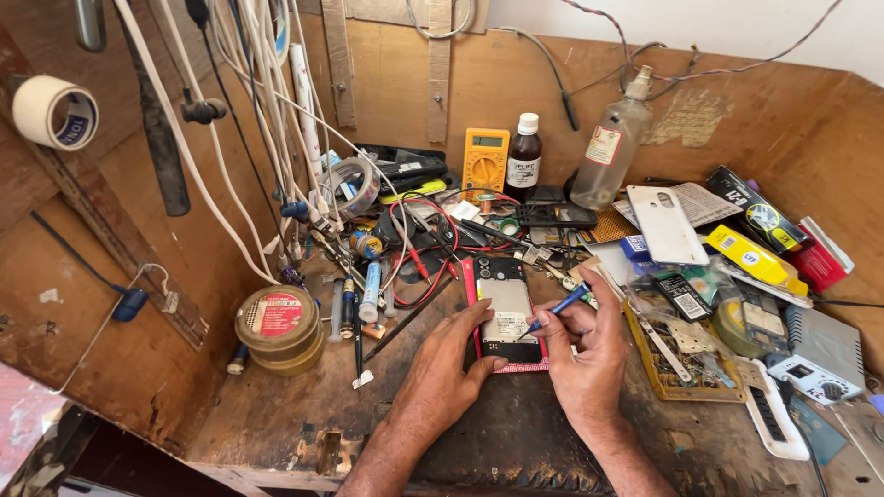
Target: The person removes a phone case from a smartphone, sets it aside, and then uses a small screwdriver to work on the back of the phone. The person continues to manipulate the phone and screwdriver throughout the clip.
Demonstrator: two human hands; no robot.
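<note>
Where: on a cluttered wooden workbench (276, 423), center front, a phone w/ back cover off (505, 308) lies flat on a red-edged mat.
Left hand (451, 354): fingers spread and pressed flat on the phone's left edge and lower corner, thumb tucked under the bottom end, steadying it.
Right hand (585, 345): pinching a blue-handled screwdriver (557, 306) between thumb and forefinger, tip angled down at the phone's right side, about mid-body.
Done so far: rear shell is off; a white back cover (668, 225) sits apart, to the right rear. Internals and label plate exposed.
Left to do: judging by the tool on the board, work inside looks underway, not finished; whether any screws are out is too small to tell.
Nearby: yellow multimeter (485, 158), dark bottle (525, 156), clear spray bottle (612, 143), round tin (276, 322), parts tray (686, 354).
</note>
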